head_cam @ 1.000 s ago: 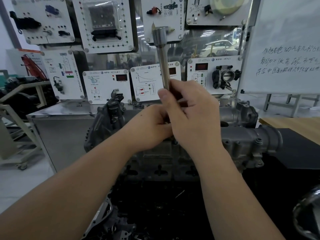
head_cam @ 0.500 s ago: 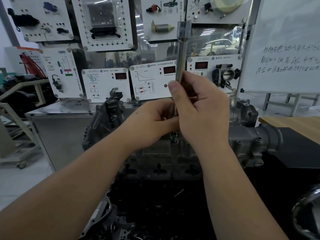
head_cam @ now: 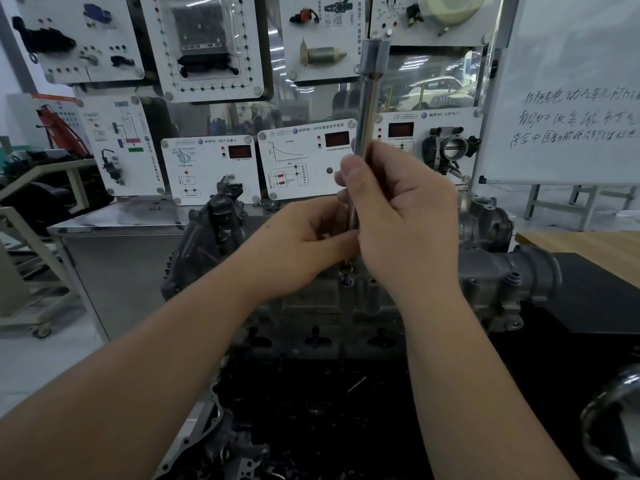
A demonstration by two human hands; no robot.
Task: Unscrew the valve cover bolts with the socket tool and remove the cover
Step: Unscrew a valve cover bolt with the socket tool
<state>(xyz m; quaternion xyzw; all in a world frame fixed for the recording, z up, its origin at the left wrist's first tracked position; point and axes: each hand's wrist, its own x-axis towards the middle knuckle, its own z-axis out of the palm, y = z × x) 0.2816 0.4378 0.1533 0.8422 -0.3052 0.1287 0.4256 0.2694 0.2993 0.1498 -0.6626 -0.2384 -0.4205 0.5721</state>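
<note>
Right now both hands pinch the long, shiny steel socket tool (head_cam: 367, 109): right hand (head_cam: 398, 216) around its shaft, left hand (head_cam: 304, 244) steadying the lower end over a bolt (head_cam: 346, 271) on the grey cast valve cover (head_cam: 332, 306) (seating hidden). Best keep it plumb while twisting.

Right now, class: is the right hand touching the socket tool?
Touching. The head view shows the right hand with fingers and thumb wrapped round the socket tool.
</note>
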